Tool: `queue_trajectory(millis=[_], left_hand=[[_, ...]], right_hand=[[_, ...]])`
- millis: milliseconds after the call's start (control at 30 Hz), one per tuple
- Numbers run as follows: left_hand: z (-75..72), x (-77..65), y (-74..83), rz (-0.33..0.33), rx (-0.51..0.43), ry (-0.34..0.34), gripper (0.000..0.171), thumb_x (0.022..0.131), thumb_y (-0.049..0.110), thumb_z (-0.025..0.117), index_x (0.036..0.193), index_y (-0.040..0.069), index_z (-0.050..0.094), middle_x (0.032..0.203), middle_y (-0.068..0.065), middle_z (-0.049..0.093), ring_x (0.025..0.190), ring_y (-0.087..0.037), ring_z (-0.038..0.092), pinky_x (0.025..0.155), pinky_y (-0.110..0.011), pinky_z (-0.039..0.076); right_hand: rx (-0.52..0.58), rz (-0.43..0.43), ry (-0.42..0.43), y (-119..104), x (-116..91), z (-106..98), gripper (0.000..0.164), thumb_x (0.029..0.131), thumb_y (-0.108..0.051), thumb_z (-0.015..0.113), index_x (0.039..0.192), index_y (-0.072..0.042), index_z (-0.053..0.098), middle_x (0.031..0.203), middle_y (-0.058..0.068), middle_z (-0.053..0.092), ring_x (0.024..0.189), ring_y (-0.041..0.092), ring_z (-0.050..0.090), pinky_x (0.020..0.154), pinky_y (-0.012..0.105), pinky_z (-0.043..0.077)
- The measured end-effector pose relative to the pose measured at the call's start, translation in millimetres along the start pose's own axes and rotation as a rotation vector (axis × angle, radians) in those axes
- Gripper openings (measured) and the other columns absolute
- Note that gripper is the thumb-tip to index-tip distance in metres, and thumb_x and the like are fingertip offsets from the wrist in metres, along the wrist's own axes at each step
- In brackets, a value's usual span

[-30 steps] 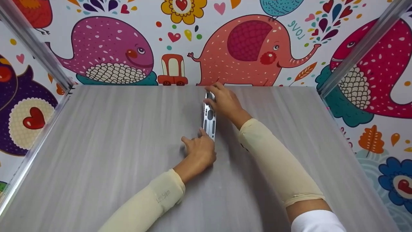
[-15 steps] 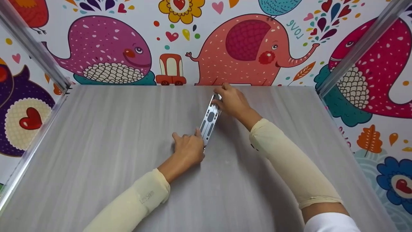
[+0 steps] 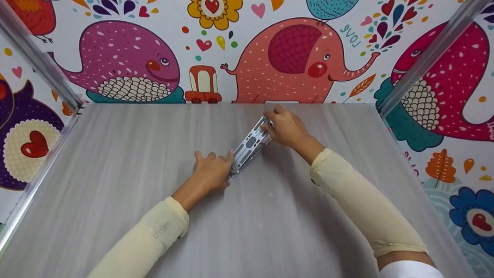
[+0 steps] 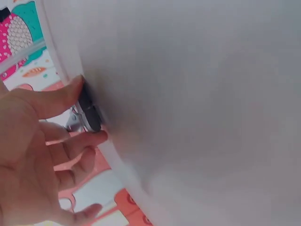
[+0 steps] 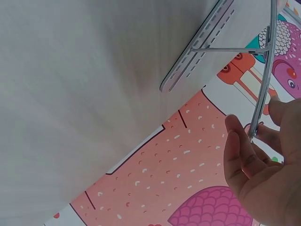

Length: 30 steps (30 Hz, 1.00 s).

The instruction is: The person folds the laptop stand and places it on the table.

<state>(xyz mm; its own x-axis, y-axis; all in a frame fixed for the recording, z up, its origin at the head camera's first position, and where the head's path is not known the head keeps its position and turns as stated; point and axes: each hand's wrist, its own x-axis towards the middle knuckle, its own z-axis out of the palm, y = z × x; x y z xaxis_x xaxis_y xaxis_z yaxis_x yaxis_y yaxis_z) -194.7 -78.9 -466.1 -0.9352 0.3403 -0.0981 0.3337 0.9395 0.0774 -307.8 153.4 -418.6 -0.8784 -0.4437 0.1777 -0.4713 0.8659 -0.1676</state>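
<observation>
A slim silver folding metal stand with slotted plates lies diagonally on the grey wood-grain table. In the right wrist view its slotted base lies on the tabletop, and a thin strut joins it to a raised upper arm. My right hand pinches the far right end of that arm, thumb against fingers. At the near left end, my left hand holds the stand; in the left wrist view, thumb and a finger pinch its dark end. The left hand's other fingers are spread.
The table ends at a back wall printed with cartoon animals. Clear rails run up at both back corners. Pale sleeves cover both forearms.
The stand has turned clockwise from nearly straight ahead to a diagonal. My right hand has moved right and slightly nearer, my left hand leftward; both kept their hold.
</observation>
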Motion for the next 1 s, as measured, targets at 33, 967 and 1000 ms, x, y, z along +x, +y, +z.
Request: queue_trajectory(millis=[33,967,1000], left_hand=[[-0.4,0.4,-3.5,0.007,0.001,-0.004,0.094,0.079,0.031,0.088,0.156,0.007,0.040,0.120,-0.016,0.072,0.107,-0.038,0.062,0.097,-0.071,0.032],[-4.8,0.7,-27.0,-0.089,-0.062,-0.004,0.080,0.082,0.028,0.086,0.153,0.028,0.049,0.125,-0.019,0.068,0.114,-0.045,0.060,0.103,-0.080,0.027],[-6.3,-0.2,-25.0,-0.104,-0.056,-0.005,0.079,0.081,0.028,0.086,0.152,0.026,0.050,0.125,-0.019,0.069,0.115,-0.046,0.060,0.103,-0.080,0.026]], right_hand=[[-0.004,0.002,-0.007,0.4,-1.6,-0.5,0.052,0.094,-0.041,0.073,0.137,-0.012,0.065,0.116,0.014,0.061,0.096,0.026,0.063,0.086,0.039,0.060],[0.195,0.059,-0.089,24.8,-32.8,13.3,0.080,0.094,-0.063,0.059,0.162,-0.037,0.026,0.155,0.010,0.045,0.126,0.031,0.057,0.105,0.054,0.051],[0.247,0.077,-0.098,27.9,-33.1,15.4,0.078,0.097,-0.063,0.054,0.163,-0.038,0.021,0.161,0.010,0.039,0.137,0.034,0.051,0.112,0.057,0.044]])
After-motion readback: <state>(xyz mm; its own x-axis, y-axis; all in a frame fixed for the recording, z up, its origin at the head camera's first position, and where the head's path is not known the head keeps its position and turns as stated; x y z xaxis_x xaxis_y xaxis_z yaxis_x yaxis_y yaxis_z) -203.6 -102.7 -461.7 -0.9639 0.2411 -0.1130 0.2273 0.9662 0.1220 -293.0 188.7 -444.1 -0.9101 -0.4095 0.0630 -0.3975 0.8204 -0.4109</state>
